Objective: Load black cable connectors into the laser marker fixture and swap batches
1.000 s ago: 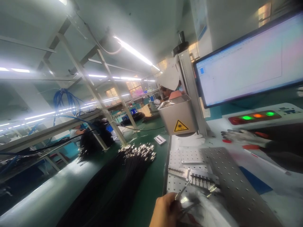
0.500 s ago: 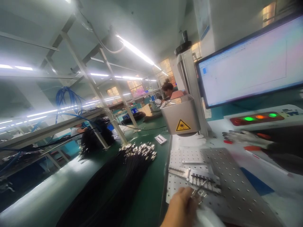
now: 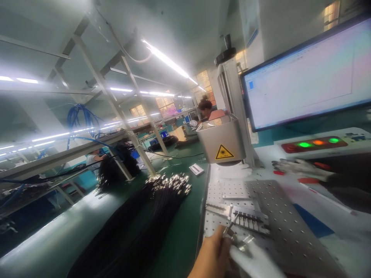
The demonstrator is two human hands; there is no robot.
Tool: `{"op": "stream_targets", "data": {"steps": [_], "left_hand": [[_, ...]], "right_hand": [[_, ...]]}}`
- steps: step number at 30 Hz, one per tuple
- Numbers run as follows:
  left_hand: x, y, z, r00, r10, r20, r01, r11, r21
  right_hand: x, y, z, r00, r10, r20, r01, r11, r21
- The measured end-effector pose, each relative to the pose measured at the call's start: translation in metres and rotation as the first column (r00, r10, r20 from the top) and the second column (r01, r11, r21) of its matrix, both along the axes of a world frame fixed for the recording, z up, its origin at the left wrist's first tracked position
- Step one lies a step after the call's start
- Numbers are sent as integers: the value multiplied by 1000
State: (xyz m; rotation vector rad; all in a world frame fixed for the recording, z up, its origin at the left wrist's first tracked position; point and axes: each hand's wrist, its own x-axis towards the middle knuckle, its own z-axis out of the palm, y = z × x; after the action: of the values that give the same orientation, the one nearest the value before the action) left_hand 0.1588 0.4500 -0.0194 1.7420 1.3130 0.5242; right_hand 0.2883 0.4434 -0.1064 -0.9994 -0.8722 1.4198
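Some fingers point(image 3: 218, 234) pinched, apparently on connectors point(image 3: 247, 242)

At right, a wide monitor point(image 3: 301, 77) shows a mostly white screen. On the left, looped blue tubing point(image 3: 77, 115) hangs by a pale metal frame point(image 3: 143, 157); fluorescent tubes point(image 3: 168, 60) glow overhead. Far off, a co-worker point(image 3: 216, 114) wears a pinkish top.

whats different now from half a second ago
The left hand has drawn back leftward from over the toothed metal fixture, and the gloved right hand has risen slightly. Small metal pieces show at both hands' fingertips; blur hides any grasp or release. The fixture, black cable bundle and monitor stayed put.
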Motion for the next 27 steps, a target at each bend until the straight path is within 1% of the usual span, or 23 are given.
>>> {"op": "stream_targets", "data": {"steps": [1,3,5,7,9,11,14,17,20,23,25,27], "left_hand": [[-2,-1,1,1000,1,7,-1,1000,1],[-4,-2,0,1000,6,-27,-6,1000,17],[-5,-3,-3,995,4,-96,-3,1000,12],[-4,-3,-7,988,-17,-150,13,1000,-24],[-2,-3,-9,985,-38,-168,28,998,-59],[-1,-3,-10,986,-52,-156,40,996,-81],[0,-2,-10,989,-60,-132,52,997,-65],[0,-4,-12,991,-61,-116,55,997,-57],[2,-7,-13,995,-44,-91,35,994,-103],[7,-10,-8,1000,-14,-22,10,986,-165],[11,-12,-2,997,-38,62,49,981,-190],[13,-13,4,987,-86,135,108,981,-163]], "right_hand": [[5,1,4,1000,-2,-24,2,1000,6],[19,3,12,998,-55,-10,56,997,54],[34,4,19,988,-135,79,124,983,133],[44,3,24,971,-171,165,137,970,202],[45,1,25,967,-147,210,98,970,224],[41,-1,23,960,-111,256,49,971,235],[33,-2,18,946,-61,320,-22,968,250],[32,1,11,915,-52,400,-63,961,269],[37,7,6,872,-61,485,-91,955,283],[40,12,4,828,-90,554,-116,939,325],[41,14,7,803,-115,585,-129,924,359],[41,15,12,770,-147,621,-152,903,402]]}}
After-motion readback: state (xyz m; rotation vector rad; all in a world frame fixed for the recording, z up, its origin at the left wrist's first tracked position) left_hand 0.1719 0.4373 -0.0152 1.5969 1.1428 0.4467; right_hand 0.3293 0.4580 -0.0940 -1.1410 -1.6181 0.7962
